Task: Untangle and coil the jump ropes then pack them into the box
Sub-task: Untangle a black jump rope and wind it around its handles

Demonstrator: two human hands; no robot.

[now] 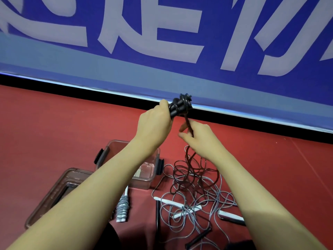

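My left hand [155,125] grips two black jump-rope handles [180,105] held together, with dark cord wound round their far end. My right hand [200,138] pinches that dark cord [187,121] just below the handles. The cord hangs down to a loose dark tangle [191,174] on the red floor. A clear plastic box [144,175] stands open on the floor under my left forearm. One grey rope [122,208] lies coiled round its white handles beside the box.
The box lid [54,193] lies at the left of the box. A heap of grey rope [198,208] with white handles [173,202] and black handles [198,238] spreads across the floor at the right. A blue banner wall [162,42] stands beyond.
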